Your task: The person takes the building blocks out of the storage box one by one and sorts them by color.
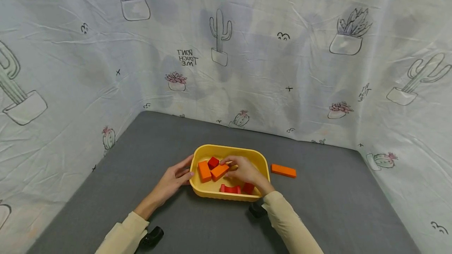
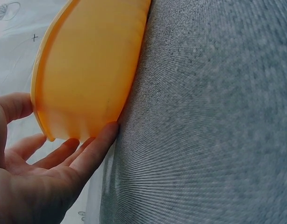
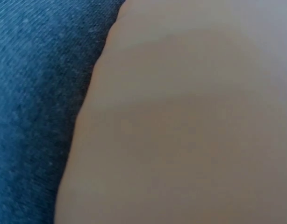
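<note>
Near the middle of the grey fabric-topped counter [image 1: 197, 226] sits a yellow plastic tub [image 1: 226, 196], rectangular with rounded corners, a broad smooth rim and a slightly see-through wall. Towards its left end, inside, lie a plain orange rectangular block [image 1: 204, 171], a small red cube-like block [image 1: 213, 162] and a tilted orange oblong block [image 1: 219, 171]; along the near wall are a red block with a curved notch in its top [image 1: 230, 189] and a darker red block [image 1: 248, 188]. The left hand [image 1: 173, 178] holds the tub's left end, thumb at the rim and fingers set apart along the outer wall. Reaching over the near right corner, the right hand [image 1: 243, 169] pinches the tilted orange block between thumb and fingertips. This hand and its wrist hide part of the tub's floor and rim, while a blurred surface fills most of the right wrist view. Just beside the tub's right end, a long orange bar-shaped block [image 1: 283, 170] rests on the counter. Both forearms wear cream sleeves [image 1: 291, 222], with a black device [image 1: 152, 237] under each wrist. Behind hangs a wrinkled white curtain [image 1: 254, 62] printed with potted cacti.
</note>
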{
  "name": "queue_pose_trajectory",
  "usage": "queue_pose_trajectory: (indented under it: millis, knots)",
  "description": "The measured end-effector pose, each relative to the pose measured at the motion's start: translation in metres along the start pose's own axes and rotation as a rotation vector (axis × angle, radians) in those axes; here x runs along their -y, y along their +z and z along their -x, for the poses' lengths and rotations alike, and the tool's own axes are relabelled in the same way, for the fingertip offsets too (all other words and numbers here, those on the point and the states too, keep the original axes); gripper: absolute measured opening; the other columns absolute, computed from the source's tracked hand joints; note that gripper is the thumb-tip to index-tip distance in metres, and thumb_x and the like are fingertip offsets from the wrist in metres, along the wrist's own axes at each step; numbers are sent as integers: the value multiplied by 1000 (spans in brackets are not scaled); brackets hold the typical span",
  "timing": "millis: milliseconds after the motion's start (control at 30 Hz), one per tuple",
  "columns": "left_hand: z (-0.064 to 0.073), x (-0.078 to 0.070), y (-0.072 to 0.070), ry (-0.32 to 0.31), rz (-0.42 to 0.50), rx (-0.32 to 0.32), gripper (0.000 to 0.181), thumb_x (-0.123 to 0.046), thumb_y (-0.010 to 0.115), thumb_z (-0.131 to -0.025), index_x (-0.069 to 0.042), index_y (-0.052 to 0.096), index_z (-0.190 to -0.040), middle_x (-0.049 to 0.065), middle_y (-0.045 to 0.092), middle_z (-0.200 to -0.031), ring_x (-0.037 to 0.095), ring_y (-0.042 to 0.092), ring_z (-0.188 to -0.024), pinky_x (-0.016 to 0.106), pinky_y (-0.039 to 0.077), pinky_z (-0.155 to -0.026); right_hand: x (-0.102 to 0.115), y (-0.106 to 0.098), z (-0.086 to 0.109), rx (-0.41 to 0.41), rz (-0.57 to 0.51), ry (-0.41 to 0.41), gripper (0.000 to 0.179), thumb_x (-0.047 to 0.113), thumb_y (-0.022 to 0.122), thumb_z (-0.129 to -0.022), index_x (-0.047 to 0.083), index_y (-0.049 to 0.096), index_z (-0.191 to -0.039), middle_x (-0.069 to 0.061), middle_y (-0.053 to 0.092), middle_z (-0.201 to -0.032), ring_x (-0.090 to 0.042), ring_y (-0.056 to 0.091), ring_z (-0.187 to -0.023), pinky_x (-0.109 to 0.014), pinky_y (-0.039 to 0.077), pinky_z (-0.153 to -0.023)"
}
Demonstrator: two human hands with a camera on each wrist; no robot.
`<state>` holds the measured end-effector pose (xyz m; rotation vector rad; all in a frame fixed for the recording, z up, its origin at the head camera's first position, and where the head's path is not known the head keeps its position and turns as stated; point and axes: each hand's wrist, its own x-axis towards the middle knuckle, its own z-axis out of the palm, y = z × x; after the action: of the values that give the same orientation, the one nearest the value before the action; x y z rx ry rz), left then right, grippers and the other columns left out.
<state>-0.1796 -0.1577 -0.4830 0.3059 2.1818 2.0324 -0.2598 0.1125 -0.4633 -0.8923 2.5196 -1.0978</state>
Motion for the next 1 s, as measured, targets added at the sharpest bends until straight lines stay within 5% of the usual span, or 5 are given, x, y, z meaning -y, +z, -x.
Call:
queue_pose_trajectory:
  millis: [667, 1000]
  knots:
    - [2, -2, 1, -1, -18, -11, 63, -5, 56, -99, -11, 29, -155, 19, 34, -155, 41, 50, -127, 28, 56, -83, -1, 1, 1, -28, -5, -24, 24, 4, 73, -87, 8, 69, -110, -7, 67, -113, -26, 65, -104, -37, 54, -91]
    - [2, -1, 3, 17, 6, 1, 63, -5, 57, -99, -8, 29, -155, 22, 33, -154, 42, 49, -127, 28, 56, -83, -2, -1, 5, -50, -105, -14, 25, 0, 73, -86, 5, 69, -110, -14, 66, -117, -35, 66, -105, -41, 56, -87]
